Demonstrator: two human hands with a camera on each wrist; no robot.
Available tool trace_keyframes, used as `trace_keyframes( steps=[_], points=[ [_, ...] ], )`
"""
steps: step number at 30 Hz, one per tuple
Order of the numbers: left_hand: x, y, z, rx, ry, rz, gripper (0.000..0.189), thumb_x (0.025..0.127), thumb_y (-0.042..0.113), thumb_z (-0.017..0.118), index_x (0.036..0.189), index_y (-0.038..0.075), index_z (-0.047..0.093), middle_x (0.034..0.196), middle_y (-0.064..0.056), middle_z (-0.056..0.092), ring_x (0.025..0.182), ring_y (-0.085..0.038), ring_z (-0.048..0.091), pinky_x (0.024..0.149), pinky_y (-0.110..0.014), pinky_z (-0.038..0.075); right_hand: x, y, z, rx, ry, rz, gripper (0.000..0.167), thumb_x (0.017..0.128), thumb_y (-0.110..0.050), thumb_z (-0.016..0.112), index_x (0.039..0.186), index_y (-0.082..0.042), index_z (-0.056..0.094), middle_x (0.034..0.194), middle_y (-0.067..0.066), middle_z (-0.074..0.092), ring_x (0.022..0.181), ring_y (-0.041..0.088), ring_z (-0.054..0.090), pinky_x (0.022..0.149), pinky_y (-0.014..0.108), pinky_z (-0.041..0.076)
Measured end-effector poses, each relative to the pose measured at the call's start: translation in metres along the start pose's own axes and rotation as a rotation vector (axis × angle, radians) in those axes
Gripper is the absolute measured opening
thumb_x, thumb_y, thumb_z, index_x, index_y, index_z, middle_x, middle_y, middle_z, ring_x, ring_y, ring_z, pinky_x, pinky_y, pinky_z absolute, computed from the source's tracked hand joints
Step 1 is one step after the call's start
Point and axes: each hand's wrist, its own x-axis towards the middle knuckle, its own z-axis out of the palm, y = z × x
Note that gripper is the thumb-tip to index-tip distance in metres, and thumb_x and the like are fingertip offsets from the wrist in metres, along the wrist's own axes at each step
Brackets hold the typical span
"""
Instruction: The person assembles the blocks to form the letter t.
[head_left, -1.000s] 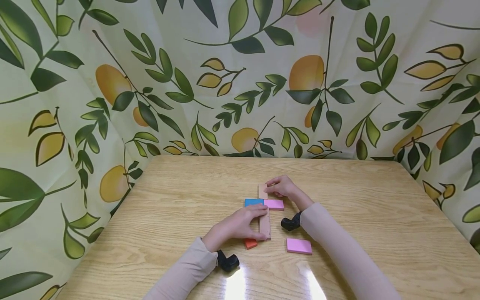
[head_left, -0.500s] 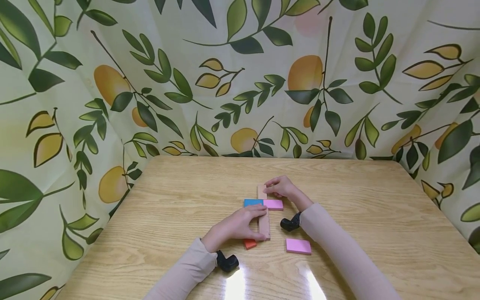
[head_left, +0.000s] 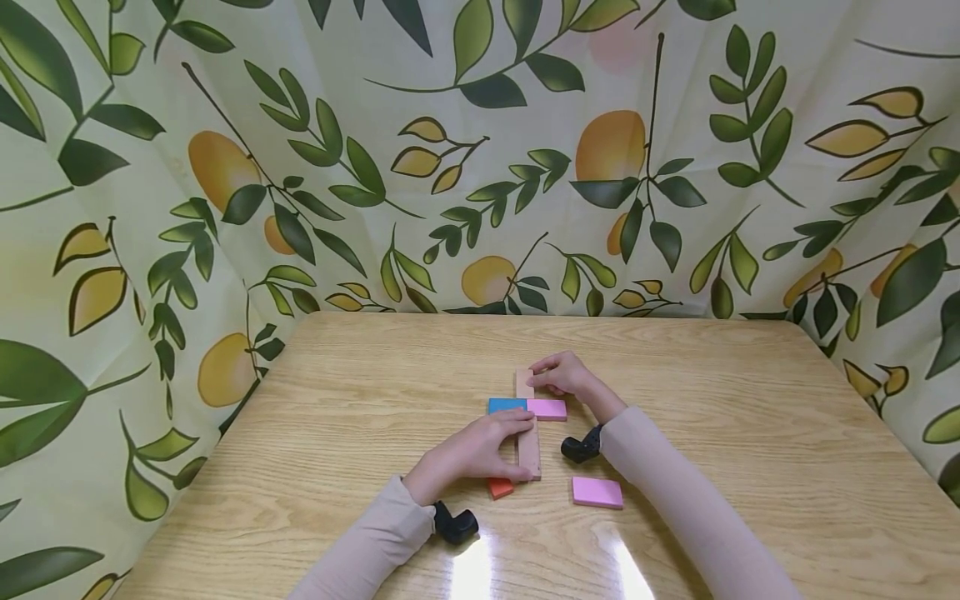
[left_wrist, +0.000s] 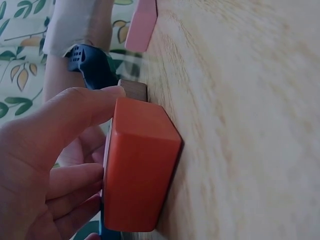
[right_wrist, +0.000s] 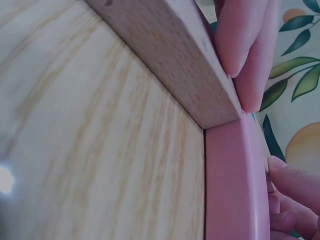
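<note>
My left hand (head_left: 472,446) spans a long plain wooden block (head_left: 529,454) lying flat, thumb at its near end and fingertips at its far end. Under that hand, a red block (left_wrist: 142,165) sits along the wooden block's left side, mostly covered in the head view. A blue block (head_left: 507,405) and a pink block (head_left: 547,409) lie end to end across the far end of the wooden block; in the right wrist view wood and pink meet. Beyond them, my right hand (head_left: 566,372) pinches a shorter plain wooden block (head_left: 523,383) standing in line with the long one.
A second pink block (head_left: 597,492) lies apart, nearer and to the right, beside the right forearm. Black wrist cameras (head_left: 456,525) hang low under both wrists. A leaf-patterned curtain (head_left: 420,208) encloses the back and sides of the wooden table (head_left: 360,392).
</note>
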Motion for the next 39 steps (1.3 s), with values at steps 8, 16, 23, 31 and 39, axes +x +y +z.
trace_keyframes(
  steps=[8, 16, 23, 31, 39],
  points=[
    [-0.0009, 0.0011, -0.0004, 0.0, 0.007, 0.0, 0.073, 0.081, 0.042, 0.075, 0.141, 0.01, 0.049, 0.153, -0.002, 0.043, 0.144, -0.018, 0.039, 0.119, -0.034, 0.036, -0.0013, -0.0008, -0.0005, 0.004, -0.002, 0.001, 0.036, 0.083, -0.013, 0.074, 0.116, 0.002, 0.068, 0.06, -0.005, 0.049, 0.052, 0.008, 0.041, 0.047, 0.017, 0.033],
    [-0.0006, 0.0004, 0.0005, 0.013, 0.018, -0.001, 0.072, 0.081, 0.043, 0.074, 0.141, 0.01, 0.05, 0.154, -0.001, 0.042, 0.144, -0.018, 0.039, 0.118, -0.035, 0.037, -0.0035, -0.0027, -0.0007, 0.002, 0.007, 0.003, 0.036, 0.084, -0.014, 0.074, 0.115, 0.002, 0.068, 0.061, -0.005, 0.049, 0.053, 0.009, 0.042, 0.048, 0.018, 0.033],
    [-0.001, 0.0009, 0.0003, 0.018, 0.019, 0.012, 0.072, 0.081, 0.042, 0.074, 0.14, 0.009, 0.05, 0.153, -0.002, 0.042, 0.143, -0.019, 0.04, 0.118, -0.035, 0.037, -0.0027, -0.0021, -0.0002, 0.002, 0.015, 0.002, 0.036, 0.083, -0.013, 0.074, 0.115, 0.002, 0.068, 0.061, -0.005, 0.049, 0.053, 0.009, 0.042, 0.048, 0.018, 0.033],
    [-0.0015, 0.0006, -0.0004, 0.017, 0.021, 0.02, 0.068, 0.085, 0.042, 0.07, 0.141, 0.009, 0.05, 0.154, -0.003, 0.042, 0.143, -0.02, 0.04, 0.118, -0.036, 0.037, -0.0033, -0.0003, 0.0007, 0.006, 0.016, -0.012, 0.037, 0.084, -0.015, 0.073, 0.116, 0.002, 0.067, 0.062, -0.006, 0.05, 0.054, 0.008, 0.042, 0.049, 0.018, 0.033],
    [-0.0018, 0.0012, -0.0017, 0.024, 0.012, 0.021, 0.06, 0.09, 0.036, 0.066, 0.141, 0.009, 0.049, 0.154, -0.003, 0.042, 0.145, -0.019, 0.038, 0.119, -0.036, 0.036, -0.0036, 0.0014, 0.0011, 0.023, 0.021, -0.02, 0.039, 0.084, -0.015, 0.074, 0.117, 0.004, 0.066, 0.062, -0.006, 0.052, 0.055, 0.008, 0.044, 0.049, 0.017, 0.035]
  ],
)
